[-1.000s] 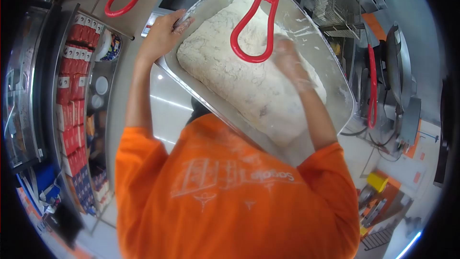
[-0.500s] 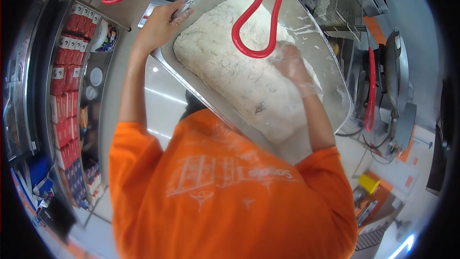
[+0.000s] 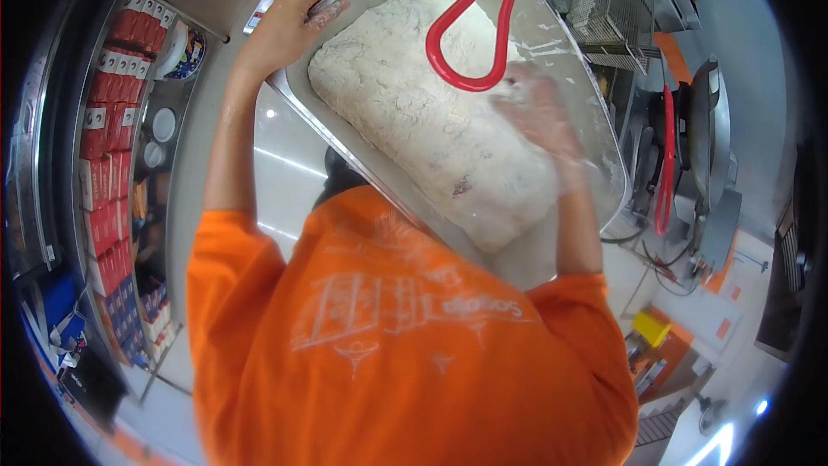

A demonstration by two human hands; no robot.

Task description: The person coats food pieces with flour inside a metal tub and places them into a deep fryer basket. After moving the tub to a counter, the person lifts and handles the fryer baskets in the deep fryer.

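A large metal pan (image 3: 312, 131) lies tilted across the upper middle of the view, holding a heap of white flour (image 3: 388, 78) with a lumpy surface and a few darker spots. My left hand (image 3: 289, 30) is closed around the pan's upper left rim, its fingertips dusted white. Over the right side of the flour is my right hand (image 3: 539, 112), coated white and smeared by motion, so its fingers cannot be made out clearly. Whether it holds anything is hidden by the blur. A red looped handle (image 3: 437, 45) hangs in front of the pan's upper part.
Wire baskets (image 3: 617, 17) stand to the right of the pan, with another red handle (image 3: 665, 164) beyond them. On the left, a shelf carries red boxes (image 3: 101, 181) and white lids (image 3: 163, 125). A yellow object (image 3: 651, 328) sits lower right.
My right hand has shifted slightly right and turned over the flour. My left hand keeps its grip on the rim. The whole view has moved a little.
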